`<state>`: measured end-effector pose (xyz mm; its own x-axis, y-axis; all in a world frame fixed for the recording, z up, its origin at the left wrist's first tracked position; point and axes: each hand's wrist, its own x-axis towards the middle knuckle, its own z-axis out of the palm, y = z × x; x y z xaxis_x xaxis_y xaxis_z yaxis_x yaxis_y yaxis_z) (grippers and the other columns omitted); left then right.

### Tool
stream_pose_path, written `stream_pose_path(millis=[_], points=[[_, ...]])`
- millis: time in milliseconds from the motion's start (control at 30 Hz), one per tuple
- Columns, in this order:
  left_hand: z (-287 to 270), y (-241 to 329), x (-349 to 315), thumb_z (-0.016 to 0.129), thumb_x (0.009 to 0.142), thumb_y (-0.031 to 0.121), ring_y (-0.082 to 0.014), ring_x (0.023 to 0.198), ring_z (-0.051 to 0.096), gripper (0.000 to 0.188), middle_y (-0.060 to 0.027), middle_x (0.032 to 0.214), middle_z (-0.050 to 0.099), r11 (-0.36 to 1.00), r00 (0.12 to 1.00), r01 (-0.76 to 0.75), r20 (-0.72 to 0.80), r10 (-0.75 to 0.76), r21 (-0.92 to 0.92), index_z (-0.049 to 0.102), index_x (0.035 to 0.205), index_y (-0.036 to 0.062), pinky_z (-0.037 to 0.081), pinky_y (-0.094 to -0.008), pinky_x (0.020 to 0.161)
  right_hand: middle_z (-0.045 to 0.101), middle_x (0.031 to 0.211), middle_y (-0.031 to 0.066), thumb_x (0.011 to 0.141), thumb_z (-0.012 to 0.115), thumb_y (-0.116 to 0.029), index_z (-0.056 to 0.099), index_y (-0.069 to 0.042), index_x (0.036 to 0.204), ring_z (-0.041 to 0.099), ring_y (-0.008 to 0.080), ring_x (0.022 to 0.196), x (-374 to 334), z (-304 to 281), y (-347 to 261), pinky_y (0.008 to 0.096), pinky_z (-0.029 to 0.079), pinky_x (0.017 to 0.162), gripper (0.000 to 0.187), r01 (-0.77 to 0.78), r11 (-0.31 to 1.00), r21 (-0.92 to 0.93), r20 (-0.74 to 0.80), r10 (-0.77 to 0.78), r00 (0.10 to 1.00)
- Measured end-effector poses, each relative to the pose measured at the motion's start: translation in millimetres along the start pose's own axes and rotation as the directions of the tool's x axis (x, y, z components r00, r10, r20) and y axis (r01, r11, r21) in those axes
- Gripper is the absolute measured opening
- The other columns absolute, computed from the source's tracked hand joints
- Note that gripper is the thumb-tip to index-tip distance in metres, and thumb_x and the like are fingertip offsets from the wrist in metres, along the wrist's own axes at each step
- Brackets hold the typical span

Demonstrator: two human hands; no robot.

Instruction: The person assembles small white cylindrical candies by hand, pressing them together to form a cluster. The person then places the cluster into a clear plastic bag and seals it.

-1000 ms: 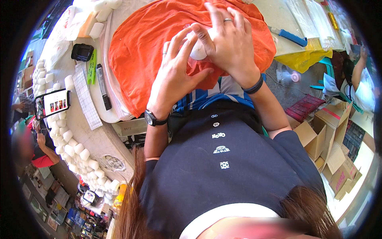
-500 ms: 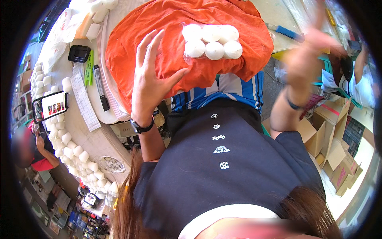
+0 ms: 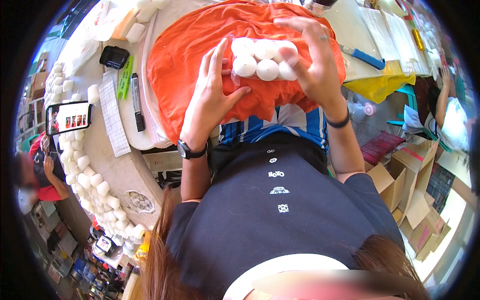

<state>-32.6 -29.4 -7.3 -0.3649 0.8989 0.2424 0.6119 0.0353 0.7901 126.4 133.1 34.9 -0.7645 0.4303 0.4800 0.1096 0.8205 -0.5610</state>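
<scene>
A clear plastic pack of several short white candles [image 3: 266, 69] lies in two rows on a crumpled orange cloth [image 3: 175, 60] in front of me. My left hand [image 3: 212, 90] is at the pack's left end, its fingers raised and spread, with nothing in it. At the right end, my right hand [image 3: 317, 67] has its fingers apart and its thumb over the candles, partly covering them. Whether the thumb touches the plastic I cannot tell.
Many loose white candles [image 3: 102, 188] line the table's left edge, beside a phone [image 3: 69, 118]. A black marker [image 3: 136, 102], a green cutter [image 3: 125, 80] and gridded paper [image 3: 114, 115] lie nearer. A blue-handled tool [image 3: 369, 58] is at right; cardboard boxes [image 3: 410, 170] stand beyond.
My right hand has come in from the far right to the pack's right end. My left hand stays spread beside the pack. The view has shifted slightly.
</scene>
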Motion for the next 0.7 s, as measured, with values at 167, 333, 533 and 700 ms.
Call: stream_pose_path(millis=[167,333,533,700], points=[[0,3,0,0.079,0.08,0.004,-0.0242,0.108,0.064,0.085,-0.0173,0.133,0.057,0.991,0.999,0.048,0.0,-0.049,-0.126,0.037,0.154,0.0063,0.056,-0.0353,0.093,0.054,0.14,0.0168,0.077,0.085,-0.024,0.049,-0.009,0.147,0.052,0.0349,0.127,-23,14,-3,0.0439,0.04,0.111,0.08,-0.031,0.939,-0.343,0.247,0.122,0.961],[-3,16,10,0.082,0.082,0.011,-0.0252,0.111,0.065,0.075,-0.0163,0.134,0.058,0.974,0.96,-0.145,-0.264,0.095,-0.176,0.046,0.146,0.0041,0.054,-0.0372,0.096,0.049,0.145,0.0159,0.084,0.083,-0.026,0.039,-0.006,0.153,0.047,0.0294,0.137,-15,4,2,0.0384,0.037,0.113,0.085,-0.172,0.973,0.156,0.17,0.145,0.975],[11,19,20,0.087,0.081,0.017,-0.0281,0.138,0.046,0.071,-0.0164,0.151,0.042,0.753,0.981,-0.105,-0.192,-0.029,-0.649,0.053,0.143,0.0102,0.046,-0.0451,0.111,0.014,0.166,0.0182,0.094,0.075,-0.032,0.01,-0.002,0.16,0.023,0.0325,0.153,-16,20,-6,0.0442,0.024,0.122,0.098,-0.207,0.764,0.611,0.214,0.092,0.972],[18,5,26,0.078,0.088,0.014,-0.0336,0.137,0.047,0.053,-0.0184,0.147,0.046,0.956,0.973,-0.176,-0.191,0.132,-0.237,0.06,0.138,0.0157,0.045,-0.0482,0.108,0.039,0.155,0.0184,0.095,0.073,-0.031,0.03,0.0,0.155,0.043,0.0281,0.14,-13,8,25,0.0424,0.031,0.119,0.08,-0.173,0.843,0.51,-0.007,0.205,0.979]])
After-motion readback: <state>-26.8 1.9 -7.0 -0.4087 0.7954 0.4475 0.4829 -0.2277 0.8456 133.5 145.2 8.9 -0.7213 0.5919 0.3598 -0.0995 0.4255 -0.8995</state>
